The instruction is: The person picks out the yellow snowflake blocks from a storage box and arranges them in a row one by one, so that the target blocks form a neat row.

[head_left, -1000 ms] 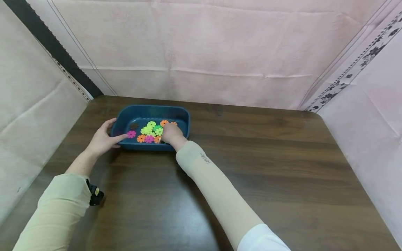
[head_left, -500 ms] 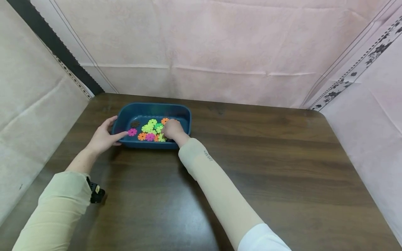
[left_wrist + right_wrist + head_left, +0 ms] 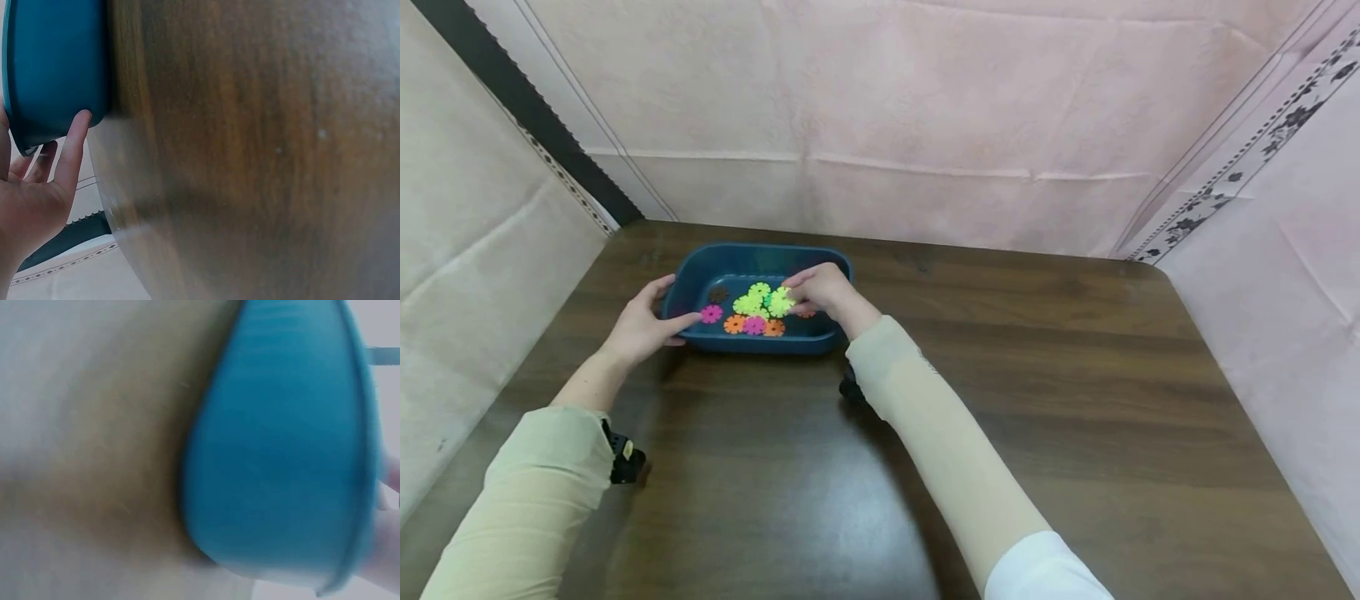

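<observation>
A blue plastic tray point(image 3: 758, 343) stands on the table with several flower-shaped pieces in it, yellow-green, orange, pink and brown. My left hand point(image 3: 643, 323) holds its left end, the thumb over the rim and the other fingers outside. In the left wrist view, fingers of the left hand point(image 3: 39, 194) lie against the tray's outer wall point(image 3: 59, 69). Above the right part of the tray, my right hand point(image 3: 831, 293) pinches a yellow-green flower piece point(image 3: 782, 302). In the right wrist view the tray's wall point(image 3: 275, 444) hides most of that hand.
A brown wooden table point(image 3: 1015, 400) spreads to the right and in front of the tray. Pale cloth point(image 3: 917, 125) hangs behind the table and at both sides. Dark wrist devices sit on both forearms, the left one point(image 3: 627, 458) showing more fully.
My right hand has risen from the tray's floor and drawn slightly right, with a yellow-green flower piece now in its fingertips. My left hand keeps its place on the tray.
</observation>
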`<state>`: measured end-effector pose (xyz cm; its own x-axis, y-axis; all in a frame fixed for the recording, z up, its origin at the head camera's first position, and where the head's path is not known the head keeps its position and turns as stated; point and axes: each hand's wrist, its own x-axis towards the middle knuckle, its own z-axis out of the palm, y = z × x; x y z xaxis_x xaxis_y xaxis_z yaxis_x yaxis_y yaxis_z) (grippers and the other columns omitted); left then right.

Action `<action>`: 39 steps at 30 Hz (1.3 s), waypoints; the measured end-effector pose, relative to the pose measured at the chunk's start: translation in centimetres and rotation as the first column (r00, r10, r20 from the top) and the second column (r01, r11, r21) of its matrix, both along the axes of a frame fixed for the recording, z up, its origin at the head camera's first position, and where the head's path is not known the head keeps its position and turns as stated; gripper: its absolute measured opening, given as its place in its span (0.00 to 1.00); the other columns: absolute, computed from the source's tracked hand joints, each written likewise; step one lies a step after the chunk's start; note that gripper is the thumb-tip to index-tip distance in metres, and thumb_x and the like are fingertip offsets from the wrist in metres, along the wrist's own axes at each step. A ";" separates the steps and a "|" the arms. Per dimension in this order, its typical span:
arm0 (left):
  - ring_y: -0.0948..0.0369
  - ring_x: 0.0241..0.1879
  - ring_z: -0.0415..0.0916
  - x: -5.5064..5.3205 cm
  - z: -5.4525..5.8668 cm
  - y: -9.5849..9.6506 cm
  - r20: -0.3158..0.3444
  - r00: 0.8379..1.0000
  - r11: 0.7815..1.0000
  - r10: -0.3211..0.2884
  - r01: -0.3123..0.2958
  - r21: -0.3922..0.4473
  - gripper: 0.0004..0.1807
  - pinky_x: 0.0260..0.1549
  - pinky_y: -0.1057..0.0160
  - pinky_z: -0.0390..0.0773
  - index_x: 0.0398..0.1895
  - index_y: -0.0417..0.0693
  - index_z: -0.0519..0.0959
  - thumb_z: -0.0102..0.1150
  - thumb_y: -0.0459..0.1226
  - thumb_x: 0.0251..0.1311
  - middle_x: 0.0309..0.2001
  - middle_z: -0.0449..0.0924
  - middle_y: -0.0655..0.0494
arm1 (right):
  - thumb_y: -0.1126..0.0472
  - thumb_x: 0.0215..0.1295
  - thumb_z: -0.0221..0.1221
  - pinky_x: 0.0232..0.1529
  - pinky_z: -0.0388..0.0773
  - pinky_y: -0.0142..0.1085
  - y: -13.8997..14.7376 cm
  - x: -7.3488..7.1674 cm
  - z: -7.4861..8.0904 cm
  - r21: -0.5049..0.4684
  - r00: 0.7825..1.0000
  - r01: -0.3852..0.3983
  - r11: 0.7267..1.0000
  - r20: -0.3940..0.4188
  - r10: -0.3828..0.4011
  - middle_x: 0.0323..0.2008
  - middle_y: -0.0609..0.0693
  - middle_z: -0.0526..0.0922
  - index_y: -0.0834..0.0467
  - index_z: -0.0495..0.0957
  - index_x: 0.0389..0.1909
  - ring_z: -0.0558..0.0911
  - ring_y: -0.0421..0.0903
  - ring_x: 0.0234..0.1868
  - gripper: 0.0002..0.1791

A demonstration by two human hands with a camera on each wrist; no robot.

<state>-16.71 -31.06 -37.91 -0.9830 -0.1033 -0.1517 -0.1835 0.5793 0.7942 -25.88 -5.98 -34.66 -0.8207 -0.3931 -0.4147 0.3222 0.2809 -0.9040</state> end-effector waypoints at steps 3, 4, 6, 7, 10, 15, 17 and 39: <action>0.35 0.63 0.57 0.1 0.0 0.0 -0.002 1.000 1.000 -0.003 0.003 -0.004 0.49 0.42 0.51 0.77 0.74 0.45 0.36 0.56 0.48 0.61 0.71 0.45 0.32 | 0.69 0.62 0.57 0.54 0.78 0.42 1.3 -0.4 1.3 -0.055 0.999 -0.014 0.998 0.031 0.016 0.49 0.59 0.80 0.66 0.79 0.48 0.83 0.48 0.36 0.14; 0.35 0.63 0.57 0.1 0.0 0.0 -0.002 1.000 1.000 -0.004 0.004 -0.005 0.49 0.42 0.51 0.77 0.74 0.44 0.36 0.56 0.48 0.61 0.70 0.45 0.32 | 0.69 0.62 0.57 0.55 0.78 0.42 1.8 -0.5 1.8 -0.071 0.999 -0.013 0.997 0.033 0.015 0.49 0.59 0.80 0.66 0.79 0.49 0.83 0.46 0.35 0.14; 0.35 0.63 0.57 0.1 0.0 -0.1 -0.002 1.000 1.000 -0.003 0.003 -0.007 0.49 0.42 0.51 0.78 0.74 0.45 0.36 0.56 0.49 0.61 0.70 0.45 0.32 | 0.70 0.62 0.57 0.55 0.78 0.42 2.7 -0.8 2.5 -0.095 0.999 -0.004 0.996 0.035 0.007 0.51 0.60 0.79 0.66 0.78 0.50 0.81 0.44 0.34 0.15; 0.35 0.63 0.57 0.1 0.0 -0.1 -0.003 1.000 1.000 -0.002 0.002 -0.008 0.50 0.42 0.51 0.78 0.74 0.44 0.36 0.56 0.49 0.60 0.71 0.45 0.31 | 0.70 0.62 0.57 0.55 0.78 0.42 3.2 -1.0 2.8 -0.102 0.999 -0.002 0.995 0.033 0.006 0.51 0.60 0.79 0.66 0.78 0.51 0.81 0.44 0.33 0.15; 0.34 0.62 0.57 0.0 -0.1 -0.2 -0.005 1.000 1.000 0.002 -0.002 -0.011 0.50 0.42 0.51 0.79 0.74 0.44 0.37 0.57 0.49 0.60 0.71 0.44 0.32 | 0.70 0.62 0.56 0.56 0.77 0.41 4.9 -1.5 3.5 -0.108 0.999 0.001 0.994 0.033 0.003 0.53 0.60 0.78 0.67 0.76 0.52 0.80 0.43 0.34 0.16; 0.34 0.60 0.61 0.1 -0.1 -0.3 -0.008 1.000 1.000 0.011 -0.011 -0.013 0.49 0.40 0.53 0.80 0.74 0.44 0.37 0.57 0.49 0.60 0.70 0.46 0.31 | 0.71 0.64 0.54 0.61 0.73 0.45 7.9 -2.3 4.3 -0.094 0.999 -0.027 0.995 0.035 0.031 0.50 0.60 0.77 0.68 0.74 0.54 0.80 0.44 0.35 0.17; 0.34 0.60 0.62 0.1 0.0 -0.3 -0.010 1.000 1.000 0.004 -0.005 -0.014 0.49 0.40 0.53 0.80 0.74 0.44 0.37 0.57 0.49 0.61 0.70 0.46 0.31 | 0.71 0.65 0.53 0.63 0.70 0.46 9.2 -2.6 4.2 -0.079 0.998 -0.047 0.996 0.029 0.049 0.47 0.59 0.77 0.69 0.73 0.55 0.80 0.43 0.34 0.18; 0.33 0.60 0.61 0.0 -0.1 -0.2 -0.005 1.000 1.000 -0.009 0.009 -0.012 0.50 0.43 0.51 0.78 0.74 0.44 0.36 0.57 0.48 0.60 0.71 0.44 0.31 | 0.75 0.62 0.53 0.39 0.84 0.31 16.8 -4.5 -3.3 0.198 0.986 0.105 0.974 0.109 -0.128 0.34 0.53 0.77 0.71 0.70 0.57 0.79 0.39 0.26 0.20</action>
